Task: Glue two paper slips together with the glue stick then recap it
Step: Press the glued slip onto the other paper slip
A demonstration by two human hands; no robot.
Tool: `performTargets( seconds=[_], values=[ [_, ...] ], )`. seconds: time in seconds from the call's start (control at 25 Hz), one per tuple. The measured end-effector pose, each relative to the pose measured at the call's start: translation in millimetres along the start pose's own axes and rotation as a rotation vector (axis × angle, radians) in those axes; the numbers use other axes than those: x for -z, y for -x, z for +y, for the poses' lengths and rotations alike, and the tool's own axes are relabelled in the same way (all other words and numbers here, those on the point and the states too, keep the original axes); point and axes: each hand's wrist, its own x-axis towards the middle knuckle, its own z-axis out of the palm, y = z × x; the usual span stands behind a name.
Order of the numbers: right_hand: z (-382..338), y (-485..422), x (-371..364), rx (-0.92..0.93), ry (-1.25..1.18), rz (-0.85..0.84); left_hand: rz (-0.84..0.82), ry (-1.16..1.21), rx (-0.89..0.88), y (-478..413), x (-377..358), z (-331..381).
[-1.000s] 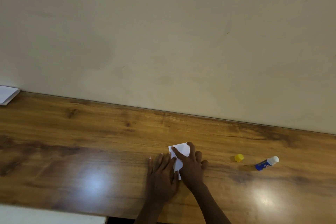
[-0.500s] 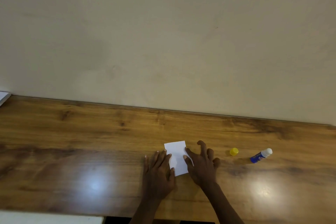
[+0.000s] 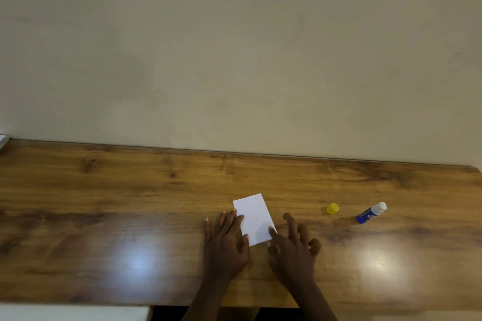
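The paper slips (image 3: pixel 254 216) are touched at the left edge by the flat left hand (image 3: pixel 227 245); nothing is gripped. The right hand (image 3: pixel 292 245), laid over them before, is drawn back, loosely open. The glue stick (image 3: pixel 369 213) and yellow cap (image 3: pixel 333 209) lie apart at right: recapping is expected next.

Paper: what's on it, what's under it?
On the paper: left hand fingertips at its left edge, right hand forefinger at its lower right edge. Under it: table. Anything between the two is covered.
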Motion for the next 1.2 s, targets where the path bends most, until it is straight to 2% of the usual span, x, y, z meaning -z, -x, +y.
performTargets(
  seconds=[0.08,0.28,0.56,0.68,0.8,0.96,1.2],
  values=[
    [-2.8,8.4,0.6,-0.019,-0.007,-0.036,0.014,0.011,-0.002,-0.5,0.2,0.5],
    [-30.6,29.2,2.1,0.112,0.134,-0.012,-0.046,0.020,0.022,0.1,1.0,-2.1],
    [-39.8,3.9,9.6,0.119,-0.018,0.114,-0.002,0.114,0.023,-0.2,8.2,2.1],
    [-41.2,-18.8,0.1,0.157,-0.124,0.020,0.045,0.126,-0.021,0.6,10.9,3.2],
    [-50.8,-33.5,0.5,0.189,-0.131,0.014,0.028,0.058,-0.043,1.0,12.7,2.3],
    [-52.6,-43.7,3.4,0.186,-0.171,0.054,0.108,-0.032,-0.075,1.0,12.8,4.8],
    [-47.0,-50.6,-1.7,0.100,-0.299,0.017,0.156,-0.117,-0.087,0.5,9.6,3.6]
  ],
)
